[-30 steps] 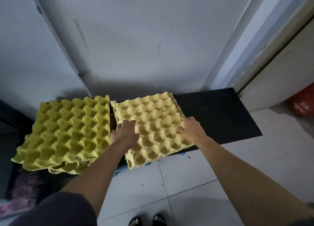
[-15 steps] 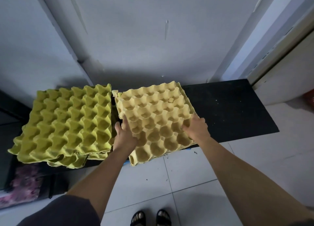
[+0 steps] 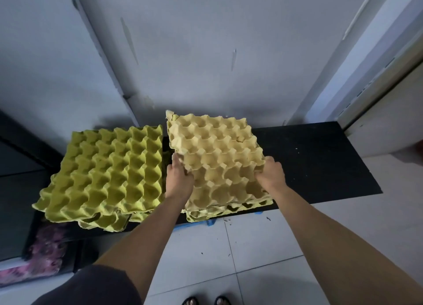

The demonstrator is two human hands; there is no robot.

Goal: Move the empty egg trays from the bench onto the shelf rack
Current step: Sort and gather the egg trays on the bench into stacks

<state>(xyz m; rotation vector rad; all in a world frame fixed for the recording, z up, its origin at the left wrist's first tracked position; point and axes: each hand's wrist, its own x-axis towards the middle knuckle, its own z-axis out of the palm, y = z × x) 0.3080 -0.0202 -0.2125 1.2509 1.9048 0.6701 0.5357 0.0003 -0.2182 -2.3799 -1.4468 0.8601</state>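
Observation:
A pale yellow egg tray (image 3: pixel 215 153) is tilted up off a short stack of similar trays (image 3: pixel 229 209) on the black bench (image 3: pixel 320 158). My left hand (image 3: pixel 179 178) grips its left edge and my right hand (image 3: pixel 270 174) grips its right edge. To the left lies a stack of greener yellow egg trays (image 3: pixel 107 171), overhanging the bench's front edge. All cups that show are empty. The shelf rack is not in view.
A grey wall (image 3: pixel 206 52) rises right behind the bench. A doorway frame (image 3: pixel 366 64) stands at the right. White floor tiles (image 3: pixel 229 259) lie below, with my sandalled toes at the bottom edge. A pink patterned cloth (image 3: pixel 43 256) sits at lower left.
Both hands moved from resting on top of the pale tray to gripping its two side edges, and its near part has lifted off the stack beneath.

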